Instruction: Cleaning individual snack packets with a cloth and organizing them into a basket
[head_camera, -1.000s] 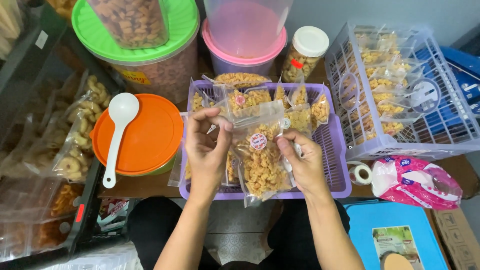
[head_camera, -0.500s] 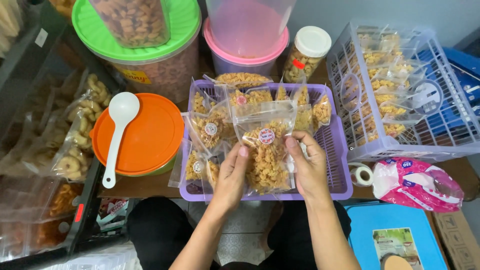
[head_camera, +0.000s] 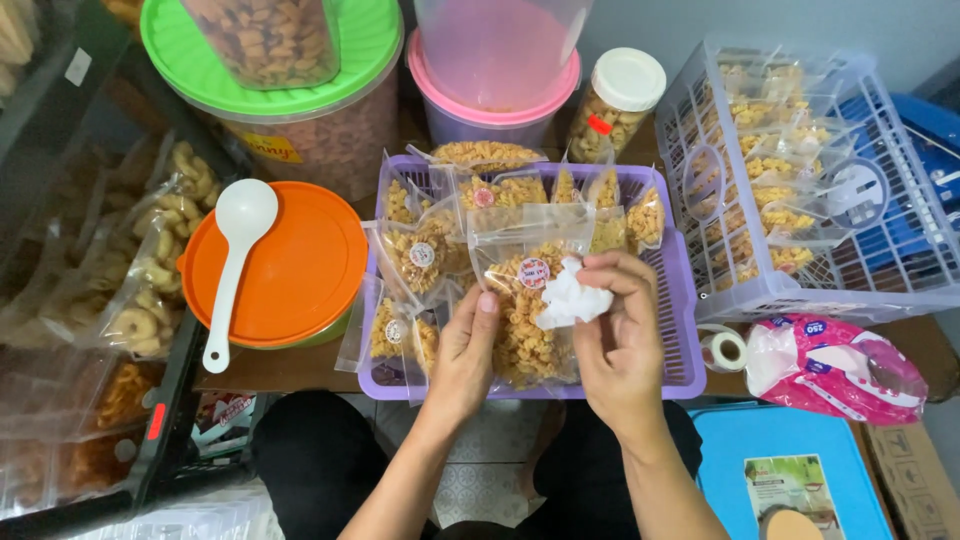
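The person holds a clear snack packet (head_camera: 527, 310) upright over the near half of the purple basket (head_camera: 680, 340), which serves as the landmark here. The left hand (head_camera: 462, 355) is closed on the packet's lower left edge, thumb laid up its front. The right hand (head_camera: 620, 335) pinches a crumpled white paper scrap (head_camera: 572, 300) against the packet's right side, fingers curled narrow around it. A small round sticker (head_camera: 533, 272) sits on the packet's front near the top. The packet looks light, its film thin, soft and likely slippery, and the fried pieces inside seem brittle, so the sealed edges appear the safest hold rather than the belly. More packets (head_camera: 420, 255) lie in the basket's far half. Left of the basket rests an orange lid (head_camera: 300, 275) with a white spoon (head_camera: 232, 262) on it; to the basket's right stands a white crate (head_camera: 900, 260) of similar packets.
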